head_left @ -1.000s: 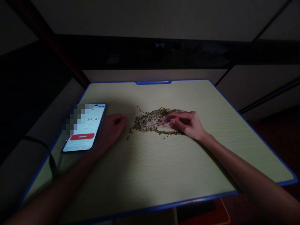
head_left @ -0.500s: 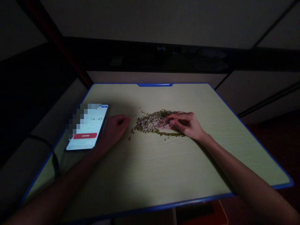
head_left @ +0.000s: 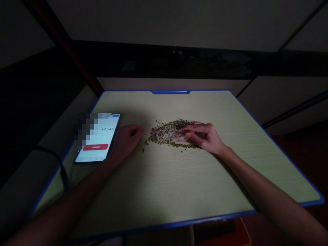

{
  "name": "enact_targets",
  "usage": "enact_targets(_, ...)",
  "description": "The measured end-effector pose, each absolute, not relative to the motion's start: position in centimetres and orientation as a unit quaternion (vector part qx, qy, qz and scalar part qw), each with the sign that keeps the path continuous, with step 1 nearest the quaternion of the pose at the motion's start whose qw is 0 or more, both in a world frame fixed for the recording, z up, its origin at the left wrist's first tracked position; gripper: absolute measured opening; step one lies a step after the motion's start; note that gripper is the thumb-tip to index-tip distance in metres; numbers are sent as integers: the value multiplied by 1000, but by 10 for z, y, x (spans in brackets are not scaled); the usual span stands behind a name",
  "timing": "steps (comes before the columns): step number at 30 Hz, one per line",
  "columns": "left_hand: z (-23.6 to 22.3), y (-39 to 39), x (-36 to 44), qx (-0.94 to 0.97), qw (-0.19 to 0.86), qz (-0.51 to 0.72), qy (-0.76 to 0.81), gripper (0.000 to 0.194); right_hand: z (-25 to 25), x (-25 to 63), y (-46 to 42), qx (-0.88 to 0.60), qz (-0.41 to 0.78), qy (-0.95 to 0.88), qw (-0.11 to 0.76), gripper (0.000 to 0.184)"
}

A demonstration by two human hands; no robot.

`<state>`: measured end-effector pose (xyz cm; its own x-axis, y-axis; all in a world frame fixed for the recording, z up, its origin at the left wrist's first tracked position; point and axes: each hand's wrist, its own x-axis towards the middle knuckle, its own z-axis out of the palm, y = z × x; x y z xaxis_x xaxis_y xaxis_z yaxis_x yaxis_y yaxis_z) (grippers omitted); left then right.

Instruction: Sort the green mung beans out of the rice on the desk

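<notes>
On a pale wood-grain table [head_left: 164, 184] lies a loose pile of small green beans [head_left: 174, 145], mixed with pale, pinkish-white grains [head_left: 162, 133]. My right hand [head_left: 206, 136] rests at the pile's right side. Its fingers are bent, with thumb and index tips close together down among the grains; whatever lies between them is too small to make out. Left of the pile, my left hand [head_left: 129, 138] rests on the table in a loose fist. Its inside is hidden. A few stray beans lie between that fist and the pile.
A lit phone [head_left: 98, 140] showing a running timer lies just left of my left hand. A dark cable [head_left: 55, 155] crosses the table's left edge. Blue trim [head_left: 171, 92] borders the tabletop. Beneath the front edge, an orange-red container [head_left: 238, 232] is partly visible.
The whole view has shifted slightly to the right. The phone's timer has advanced by one second. My right fingers have shifted a little in the pile; my left fist stays put.
</notes>
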<state>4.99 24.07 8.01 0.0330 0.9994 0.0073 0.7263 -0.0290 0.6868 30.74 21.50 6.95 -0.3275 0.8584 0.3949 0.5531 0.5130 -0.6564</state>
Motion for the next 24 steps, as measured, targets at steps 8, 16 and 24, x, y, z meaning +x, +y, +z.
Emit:
enact_targets(8,80,240,50,665,252,266,650,30,68,307,216,-428,213,-796,371,24)
enact_targets(16,79,240,49,669,257,271,643,30,66,304,214,-435,194,-794,377,24)
enact_targets(24,79,241,50,670,252,275,642,29,65,304,214,-415,180,-805,384,22)
